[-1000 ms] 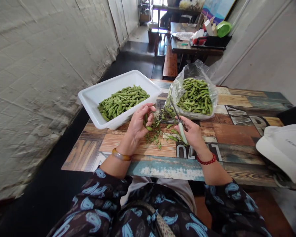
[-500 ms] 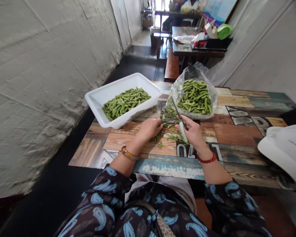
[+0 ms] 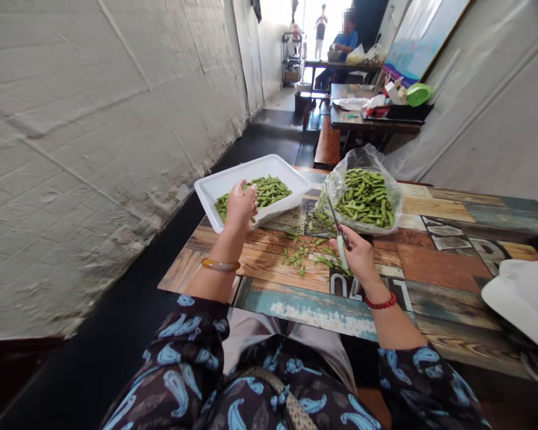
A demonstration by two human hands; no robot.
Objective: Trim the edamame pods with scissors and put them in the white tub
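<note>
Over the white tub, the left hand has a half-curled grip, contents unclear; the right hand grasps scissors, probably for ready use beside the pods.

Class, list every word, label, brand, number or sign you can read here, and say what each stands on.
No text reads with certainty.
Tabletop: big pale characters, partly hidden beside the right hand; unclear.
White cap: lettering at the picture's edge, too small.
Wall poster: too blurred.
</note>
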